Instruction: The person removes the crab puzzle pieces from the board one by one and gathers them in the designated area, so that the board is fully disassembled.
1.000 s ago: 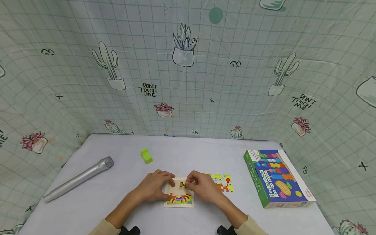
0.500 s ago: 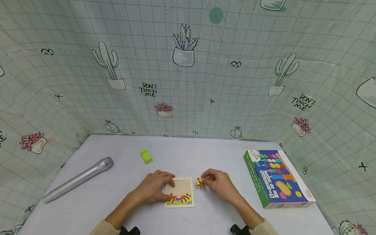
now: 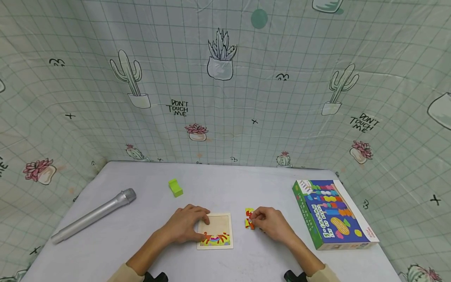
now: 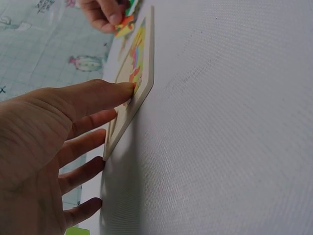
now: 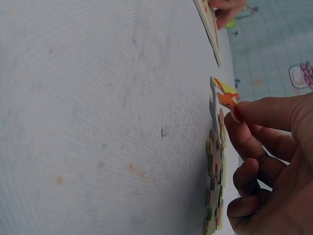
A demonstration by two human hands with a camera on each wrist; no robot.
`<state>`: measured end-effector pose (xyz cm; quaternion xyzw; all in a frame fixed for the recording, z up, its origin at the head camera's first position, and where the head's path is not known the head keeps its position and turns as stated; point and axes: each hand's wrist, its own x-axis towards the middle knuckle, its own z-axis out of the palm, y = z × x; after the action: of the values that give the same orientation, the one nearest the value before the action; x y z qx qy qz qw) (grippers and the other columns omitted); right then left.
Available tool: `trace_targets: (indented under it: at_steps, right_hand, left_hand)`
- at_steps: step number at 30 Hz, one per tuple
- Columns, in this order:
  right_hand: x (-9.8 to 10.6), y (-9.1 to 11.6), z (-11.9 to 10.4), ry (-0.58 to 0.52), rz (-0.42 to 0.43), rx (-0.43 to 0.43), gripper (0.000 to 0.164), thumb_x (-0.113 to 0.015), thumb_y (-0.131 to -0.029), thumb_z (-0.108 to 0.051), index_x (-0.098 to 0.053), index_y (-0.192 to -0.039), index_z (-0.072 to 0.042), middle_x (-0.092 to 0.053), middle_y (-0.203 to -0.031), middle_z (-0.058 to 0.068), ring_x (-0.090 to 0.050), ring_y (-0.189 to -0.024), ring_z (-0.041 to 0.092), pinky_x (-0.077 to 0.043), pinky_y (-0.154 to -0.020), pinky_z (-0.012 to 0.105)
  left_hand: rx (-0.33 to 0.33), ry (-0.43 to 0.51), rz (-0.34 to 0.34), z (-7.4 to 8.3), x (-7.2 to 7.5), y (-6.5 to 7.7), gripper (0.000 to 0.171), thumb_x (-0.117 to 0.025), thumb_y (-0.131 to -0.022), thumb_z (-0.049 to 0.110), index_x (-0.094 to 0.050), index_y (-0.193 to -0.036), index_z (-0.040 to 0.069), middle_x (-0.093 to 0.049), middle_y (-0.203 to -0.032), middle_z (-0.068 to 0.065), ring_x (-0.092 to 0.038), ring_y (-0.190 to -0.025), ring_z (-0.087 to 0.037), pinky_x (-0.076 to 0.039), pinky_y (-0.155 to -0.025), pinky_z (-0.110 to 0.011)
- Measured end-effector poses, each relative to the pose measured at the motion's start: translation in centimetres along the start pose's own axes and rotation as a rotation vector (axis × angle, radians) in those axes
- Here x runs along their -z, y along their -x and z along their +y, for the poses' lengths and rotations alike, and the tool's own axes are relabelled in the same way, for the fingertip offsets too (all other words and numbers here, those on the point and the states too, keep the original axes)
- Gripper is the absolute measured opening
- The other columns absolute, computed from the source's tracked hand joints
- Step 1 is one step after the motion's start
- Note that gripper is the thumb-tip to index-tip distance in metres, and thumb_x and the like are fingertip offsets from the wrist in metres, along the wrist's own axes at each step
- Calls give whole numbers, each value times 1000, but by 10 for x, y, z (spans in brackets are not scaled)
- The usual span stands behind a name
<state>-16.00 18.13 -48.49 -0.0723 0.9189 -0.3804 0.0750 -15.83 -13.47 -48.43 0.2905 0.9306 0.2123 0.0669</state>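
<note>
A shallow wooden puzzle board (image 3: 231,229) lies on the table, its near strip filled with colourful picture pieces (image 3: 215,239) and its far part bare wood. My left hand (image 3: 184,224) rests on the board's left side, thumb pressing near the filled strip, fingers spread along the edge. To the right, my right hand (image 3: 274,222) pinches a yellow, orange and red puzzle piece (image 5: 227,93) between thumb and index finger. That piece is tilted above the table in the right wrist view. Beside it lie joined puzzle pieces (image 5: 214,171), mostly hidden under the hand in the head view.
A silver microphone (image 3: 95,214) lies at the left. Behind the board is a small lime-green block (image 3: 175,187). A blue and green game box (image 3: 332,213) stands at the right of the white table (image 3: 141,258), before a cactus-print cloth.
My right hand has carried a piece from over the board to the right, beside the joined pieces, still pinching a piece. The left hand and the board have stayed put.
</note>
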Motion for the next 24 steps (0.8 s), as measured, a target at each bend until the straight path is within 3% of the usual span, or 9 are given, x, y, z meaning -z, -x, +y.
trace_targets:
  at_steps: [6,24]
  right_hand:
    - [0,-1,2,-7,-7,-21,3,-73,-88,-11,-70,-90,-9,-67,-72,-5,-57,-61,12,-44,-53,27]
    - [-5,-5,1,73,23,-35,6,-76,-87,-12,-71,-84,-14,-58,-72,-4,-52,-64,12,-41,-57,27]
  left_hand:
    - [9,0,-4,2,1,0,31,-85,-75,35,-69,-100,24,-61,-137,3,-53,-123,-25,-42,-93,-57]
    - [17,2,-8,4,2,0,31,-85,-76,34,-69,-100,24,-61,-138,1,-52,-124,-27,-42,-93,-57]
